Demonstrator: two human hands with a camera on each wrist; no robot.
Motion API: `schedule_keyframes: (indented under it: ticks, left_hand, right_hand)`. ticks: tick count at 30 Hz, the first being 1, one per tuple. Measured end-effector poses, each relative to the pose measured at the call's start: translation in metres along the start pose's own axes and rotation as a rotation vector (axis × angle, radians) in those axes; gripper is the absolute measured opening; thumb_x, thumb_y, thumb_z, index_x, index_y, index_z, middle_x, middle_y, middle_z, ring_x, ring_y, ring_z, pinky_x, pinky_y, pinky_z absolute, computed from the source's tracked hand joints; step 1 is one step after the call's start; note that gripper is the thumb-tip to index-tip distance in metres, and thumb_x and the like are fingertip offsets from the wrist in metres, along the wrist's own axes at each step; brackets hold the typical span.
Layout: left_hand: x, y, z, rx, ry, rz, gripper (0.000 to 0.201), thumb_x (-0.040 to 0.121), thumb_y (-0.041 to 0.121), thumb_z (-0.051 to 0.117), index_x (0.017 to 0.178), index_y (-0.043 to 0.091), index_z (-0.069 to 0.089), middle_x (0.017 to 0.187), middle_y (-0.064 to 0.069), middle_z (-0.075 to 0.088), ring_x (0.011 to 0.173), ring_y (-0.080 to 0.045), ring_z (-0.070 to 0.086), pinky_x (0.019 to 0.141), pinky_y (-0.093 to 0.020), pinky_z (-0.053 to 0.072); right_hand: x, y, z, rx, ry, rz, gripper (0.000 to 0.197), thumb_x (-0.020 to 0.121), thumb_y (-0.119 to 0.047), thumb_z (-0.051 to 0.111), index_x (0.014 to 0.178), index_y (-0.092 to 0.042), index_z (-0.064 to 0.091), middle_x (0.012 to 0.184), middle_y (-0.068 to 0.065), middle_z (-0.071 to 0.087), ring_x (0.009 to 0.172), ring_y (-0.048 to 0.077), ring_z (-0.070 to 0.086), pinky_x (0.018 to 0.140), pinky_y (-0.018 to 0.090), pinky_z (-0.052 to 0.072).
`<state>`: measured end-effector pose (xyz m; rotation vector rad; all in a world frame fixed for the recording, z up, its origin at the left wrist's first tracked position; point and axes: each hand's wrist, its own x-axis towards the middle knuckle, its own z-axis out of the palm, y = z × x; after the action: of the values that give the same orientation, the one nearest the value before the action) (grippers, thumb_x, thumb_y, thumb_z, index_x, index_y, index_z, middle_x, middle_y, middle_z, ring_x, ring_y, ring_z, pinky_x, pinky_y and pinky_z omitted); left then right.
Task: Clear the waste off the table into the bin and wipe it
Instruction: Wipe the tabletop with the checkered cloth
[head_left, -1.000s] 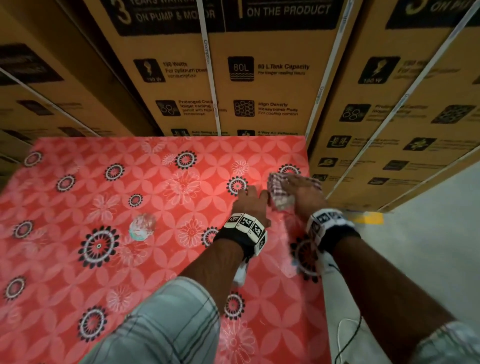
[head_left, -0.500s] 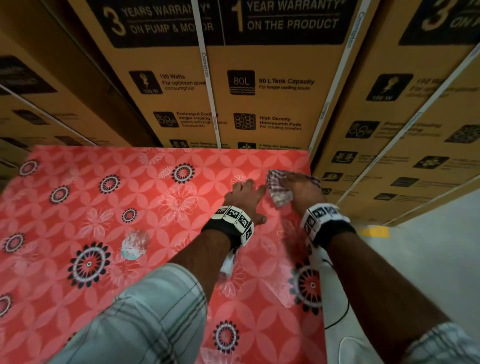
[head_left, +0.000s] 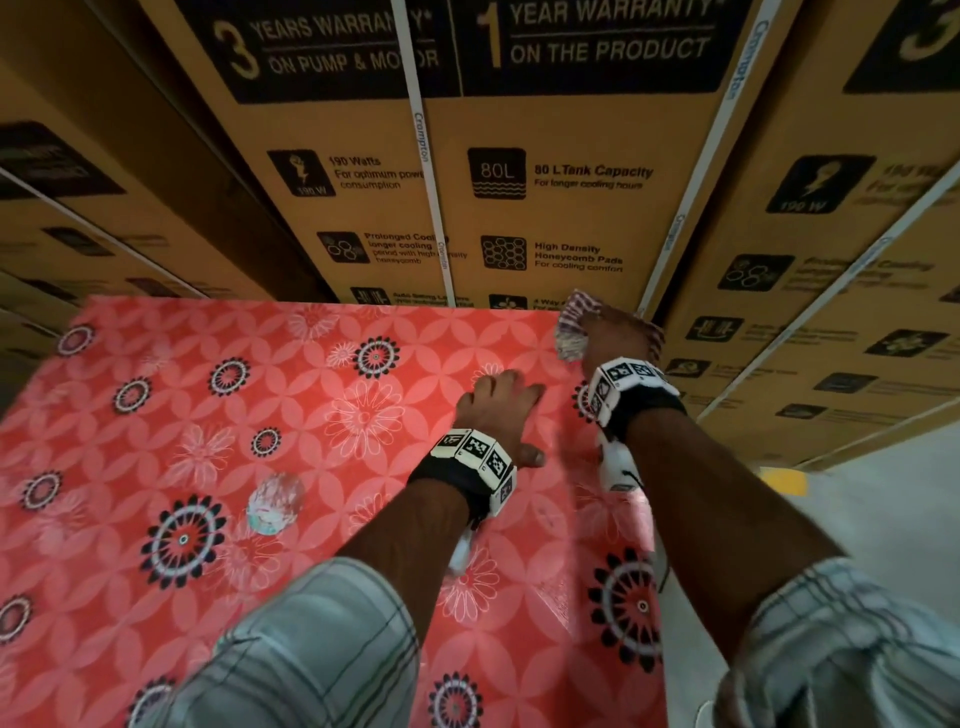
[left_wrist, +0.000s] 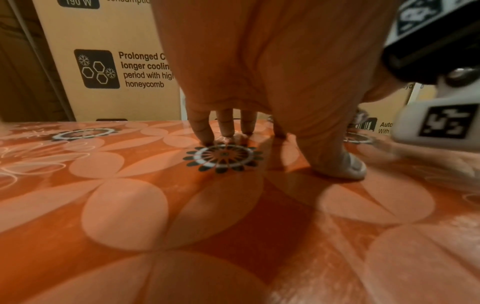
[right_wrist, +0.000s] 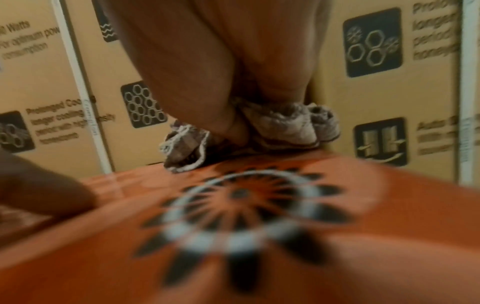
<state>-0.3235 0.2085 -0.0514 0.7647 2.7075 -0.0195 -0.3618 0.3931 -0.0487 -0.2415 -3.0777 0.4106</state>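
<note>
Right hand (head_left: 615, 332) clenched on the checked cloth (head_left: 569, 325), which we see pressed against the desk (head_left: 156, 364) at its far right corner, hard by the stacked cartons (head_left: 571, 208). Half a second ago the cloth lay nearer us, away from that corner; it has since travelled outward to the desk's far edge. We read this as a wiping stroke reaching its limit. Left hand (head_left: 501, 410), released, braces flat on the desk just left of the cloth, fingertips (left_wrist: 205, 133) and thumb touching the surface. One crumpled clear wrapper (head_left: 272, 504) remains on the desk, well left of the cloth, so clearing appears unfinished. No bin is in view.
</note>
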Motion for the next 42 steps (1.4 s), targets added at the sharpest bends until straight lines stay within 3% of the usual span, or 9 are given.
schedule_keyframes:
  ticks: [5,9,12,15,20,25,28,32,42]
  left_hand:
    - [-0.004,0.007,0.002,0.015,-0.007,-0.021,0.094,0.073,0.054,0.074,0.148,0.026,0.024,0.155,-0.009,0.021,0.137,-0.036,0.027,0.107,-0.049,0.037]
    - [-0.007,0.004,0.016,0.017,-0.015,-0.042,0.093,0.082,0.057,0.065,0.153,0.030,0.011,0.161,-0.008,0.008,0.144,-0.035,0.016,0.112,-0.051,0.028]
    - [-0.008,0.003,0.017,0.021,-0.007,-0.053,0.092,0.083,0.059,0.062,0.153,0.032,0.010,0.162,-0.007,0.006,0.145,-0.035,0.015,0.111,-0.052,0.027]
    - [-0.011,0.007,0.012,0.003,-0.039,-0.080,0.092,0.083,0.057,0.062,0.153,0.031,0.010,0.163,-0.007,0.005,0.146,-0.035,0.013,0.111,-0.052,0.026]
    - [-0.041,0.008,0.006,-0.010,-0.085,-0.055,0.083,0.085,0.046,0.064,0.151,0.024,0.020,0.161,-0.012,0.012,0.141,-0.037,0.022,0.106,-0.053,0.037]
    - [-0.099,-0.004,-0.002,-0.295,-0.135,-0.075,0.062,0.091,0.033,0.061,0.147,0.023,0.035,0.153,-0.008,0.034,0.130,-0.036,0.045,0.103,-0.049,0.046]
    - [-0.144,-0.023,0.000,-0.436,-0.078,-0.085,0.062,0.093,0.033,0.057,0.148,0.020,0.032,0.154,-0.013,0.032,0.137,-0.036,0.038,0.112,-0.050,0.035]
    - [-0.219,-0.056,-0.002,-0.553,0.098,-0.134,0.059,0.097,0.029,0.055,0.149,0.012,0.034,0.153,-0.011,0.038,0.138,-0.025,0.039,0.114,-0.035,0.030]
    - [-0.438,-0.206,0.008,-0.778,0.381,-0.293,0.047,0.096,0.020,0.055,0.141,0.011,0.046,0.138,-0.009,0.056,0.124,-0.025,0.055,0.104,-0.034,0.042]
  right_hand:
    - [0.015,-0.043,0.000,-0.142,-0.136,-0.224,0.060,0.090,0.008,0.033,0.144,-0.018,0.037,0.149,0.004,0.037,0.131,0.025,0.042,0.109,0.034,0.032]
    - [0.019,-0.015,0.020,-0.247,-0.057,0.048,0.050,0.094,-0.015,0.023,0.138,-0.007,0.044,0.147,0.008,0.040,0.131,0.029,0.042,0.112,0.044,0.031]
    - [0.013,-0.027,0.018,-0.275,-0.089,0.107,0.037,0.093,-0.011,0.039,0.127,-0.004,0.052,0.133,0.020,0.050,0.120,0.036,0.049,0.097,0.045,0.044]
    - [0.020,-0.042,0.002,-0.191,-0.243,-0.104,0.045,0.092,-0.006,0.046,0.136,-0.011,0.048,0.137,0.014,0.051,0.120,0.030,0.053,0.098,0.038,0.045]
    - [-0.006,-0.044,-0.012,-0.093,-0.413,-0.169,0.030,0.092,-0.024,0.055,0.121,-0.020,0.060,0.117,0.008,0.065,0.097,0.026,0.062,0.084,0.030,0.050]
    - [-0.072,-0.034,-0.030,0.421,-0.432,-0.082,0.022,0.093,-0.018,0.056,0.110,-0.009,0.065,0.107,0.013,0.067,0.087,0.025,0.062,0.079,0.032,0.050]
    - [-0.118,-0.044,-0.039,0.905,-0.319,0.069,0.017,0.088,-0.005,0.057,0.101,-0.012,0.066,0.093,0.015,0.068,0.079,0.025,0.062,0.076,0.044,0.052]
    - [-0.182,-0.104,-0.053,1.501,-0.363,0.185,0.032,0.091,0.011,0.041,0.111,-0.006,0.059,0.088,0.010,0.069,0.070,0.022,0.066,0.059,0.034,0.055]
    - [-0.311,-0.346,-0.023,1.697,-0.515,0.126,0.039,0.083,-0.007,0.061,0.121,0.000,0.054,0.109,0.021,0.063,0.087,0.029,0.066,0.082,0.045,0.053]
